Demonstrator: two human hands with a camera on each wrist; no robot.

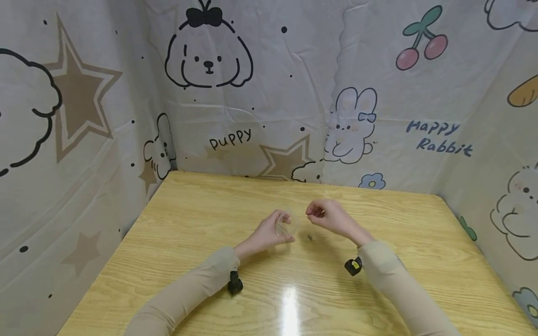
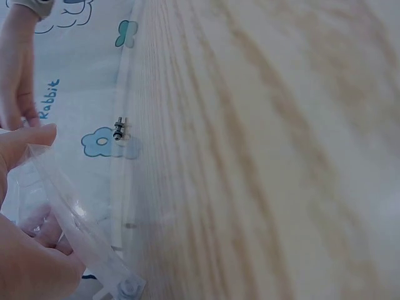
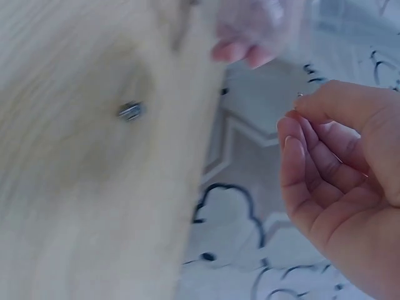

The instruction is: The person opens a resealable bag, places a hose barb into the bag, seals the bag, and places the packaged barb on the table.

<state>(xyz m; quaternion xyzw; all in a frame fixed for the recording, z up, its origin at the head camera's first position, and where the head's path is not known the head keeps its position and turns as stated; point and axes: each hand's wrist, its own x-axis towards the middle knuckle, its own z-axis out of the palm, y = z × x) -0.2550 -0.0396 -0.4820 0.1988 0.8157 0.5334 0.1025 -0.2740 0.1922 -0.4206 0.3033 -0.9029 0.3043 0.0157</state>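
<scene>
My left hand (image 1: 271, 231) grips a clear, thin-walled plastic container (image 1: 290, 225), its fingers and thumb curled about the side. In the left wrist view the see-through wall of the container (image 2: 78, 212) shows; whether it is a cup or a bag I cannot tell. To its right, raised over the table, my right hand (image 1: 329, 216) pinches a tiny shiny metal piece (image 3: 300, 95) between thumb and forefinger, mostly hidden by the fingertips. A little cluster of small metal screw-like pieces (image 1: 310, 237) lies on the wood below and between the hands.
The wooden table (image 1: 201, 200) has a bright glare near its front. Printed cloth (image 1: 286, 93) hangs behind it and on both sides. A small black camera sits on the left wrist (image 1: 235, 283) and another on the right wrist (image 1: 353, 266).
</scene>
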